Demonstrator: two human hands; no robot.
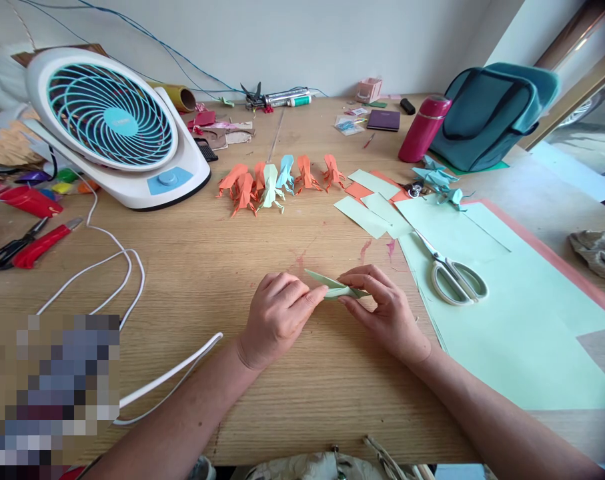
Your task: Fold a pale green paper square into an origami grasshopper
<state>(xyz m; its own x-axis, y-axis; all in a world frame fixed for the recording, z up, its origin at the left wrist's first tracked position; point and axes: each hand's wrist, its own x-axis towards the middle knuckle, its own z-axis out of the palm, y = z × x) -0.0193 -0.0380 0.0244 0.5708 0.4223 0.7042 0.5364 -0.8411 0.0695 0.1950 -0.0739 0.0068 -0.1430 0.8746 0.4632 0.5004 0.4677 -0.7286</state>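
My left hand [277, 317] and my right hand [385, 310] rest on the wooden table [207, 267] near its front middle. Together they pinch a narrow folded piece of pale green paper [327, 283], each hand on one end. Beyond my hands lies a row of several finished origami figures [277, 180], most orange, others pale green and light blue. White-handled scissors [455, 273] lie on large pale green sheets [507, 313] to the right of my right hand.
A white and teal desk fan [115, 127] stands at the back left, its white cable [127, 267] looping toward me. Red-handled tools [27, 247] lie at the far left. Cut paper squares [372, 200], a red bottle [425, 127] and a teal bag [492, 113] sit at the back right.
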